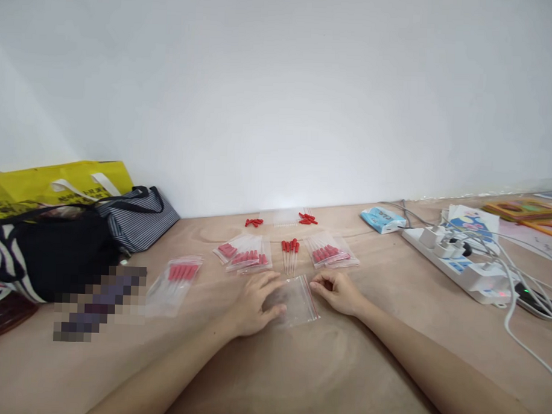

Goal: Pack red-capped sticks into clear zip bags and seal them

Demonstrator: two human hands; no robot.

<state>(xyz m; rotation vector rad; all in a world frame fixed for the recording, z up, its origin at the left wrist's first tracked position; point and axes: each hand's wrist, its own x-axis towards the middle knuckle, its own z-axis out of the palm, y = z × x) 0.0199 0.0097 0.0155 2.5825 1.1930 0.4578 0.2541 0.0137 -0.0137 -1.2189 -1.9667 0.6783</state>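
A clear zip bag (295, 301) with a red seal line lies flat between my hands, its seal toward the right. My left hand (257, 303) rests at the bag's left side, fingers apart, holding nothing. At the seal side is my right hand (339, 292), its thumb and index finger close together by the bag's edge; whether they pinch it is too small to tell. Just beyond the bag stand out several red-topped droppers (290, 247), laid side by side. Filled bags of red-topped droppers lie at the left (182, 273), behind my left hand (245, 254) and behind my right hand (331, 252).
Loose red caps (254, 222) and more red caps (308, 219) lie near the wall. A blue tissue pack (383, 220) and a white power strip (459, 265) with cables are on the right. Black (61, 248), striped (142, 220) and yellow bags (32, 189) stand left.
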